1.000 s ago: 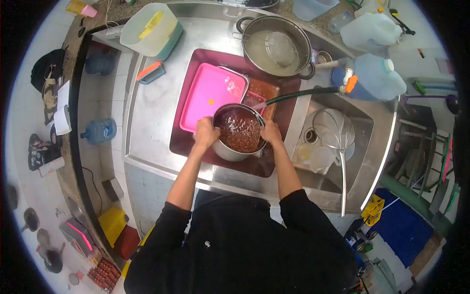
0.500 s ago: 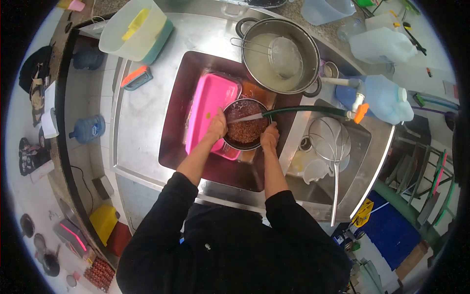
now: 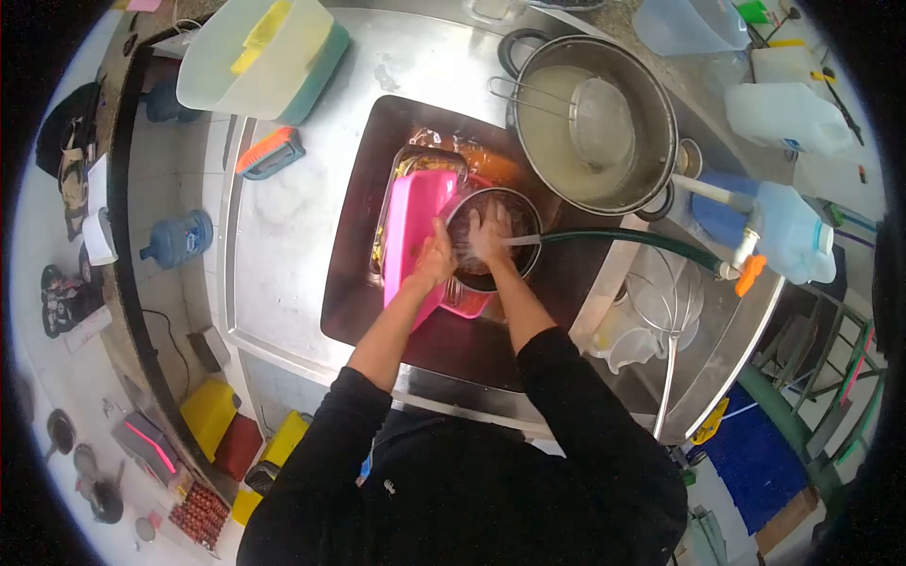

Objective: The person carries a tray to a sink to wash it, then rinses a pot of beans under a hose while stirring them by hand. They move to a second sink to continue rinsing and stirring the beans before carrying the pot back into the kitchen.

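In the sink sits a dark round pot [image 3: 524, 209] with a pale rim. A stream of water from the green hose [image 3: 623, 235] runs into it. My left hand [image 3: 436, 258] grips the pot's left rim, close to the pink tray [image 3: 415, 222]. Inside the pot is my right hand [image 3: 489, 236], its fingers spread and slightly blurred in the water. The brown, grain-like contents are mostly hidden by this hand and the splashing. The pink tray is tilted and lies over part of a metal tray [image 3: 458, 164] with yellowish bits.
A large pot [image 3: 672, 160] of cloudy liquid, with a strainer [image 3: 602, 123] in it, stands behind the sink. To the right, a small basin holds a whisk [image 3: 673, 316]. A brush [image 3: 271, 154] and plastic tub [image 3: 311, 80] are on the steel counter [image 3: 283, 241] at left.
My right hand has left the pot's right rim and gone into the pot. The pink tray has tipped up and shifted, uncovering more of the metal tray. The view has also shifted slightly.
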Action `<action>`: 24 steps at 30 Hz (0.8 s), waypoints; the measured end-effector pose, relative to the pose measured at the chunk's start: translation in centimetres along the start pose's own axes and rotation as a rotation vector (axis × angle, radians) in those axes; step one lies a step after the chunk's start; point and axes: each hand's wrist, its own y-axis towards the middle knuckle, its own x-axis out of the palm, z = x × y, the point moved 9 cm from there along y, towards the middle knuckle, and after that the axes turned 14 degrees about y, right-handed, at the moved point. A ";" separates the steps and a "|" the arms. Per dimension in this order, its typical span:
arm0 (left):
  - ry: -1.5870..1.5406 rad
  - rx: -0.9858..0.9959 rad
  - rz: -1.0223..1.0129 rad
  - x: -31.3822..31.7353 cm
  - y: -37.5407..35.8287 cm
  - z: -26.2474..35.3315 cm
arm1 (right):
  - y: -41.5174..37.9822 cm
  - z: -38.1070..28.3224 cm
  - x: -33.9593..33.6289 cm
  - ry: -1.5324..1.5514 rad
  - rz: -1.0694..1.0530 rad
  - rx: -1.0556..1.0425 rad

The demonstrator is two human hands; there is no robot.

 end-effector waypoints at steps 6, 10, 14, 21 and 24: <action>-0.080 0.008 0.046 -1.7 -0.5 0.5 | -3.8 -0.9 4.8 0.051 -0.532 -0.258; -0.090 -0.023 -0.023 -1.8 -0.3 0.2 | -4.7 -2.4 1.5 0.161 -0.726 -0.180; -0.078 -0.004 -0.041 -0.3 0.4 -0.3 | 1.0 1.8 0.3 -0.123 -0.147 -0.031; -0.077 -0.040 -0.109 -1.2 0.3 0.7 | -2.6 1.4 8.8 -0.205 -0.660 -0.284; -0.109 -0.052 -0.083 -0.6 0.2 0.1 | -5.1 -1.6 3.0 -0.112 -0.669 -0.281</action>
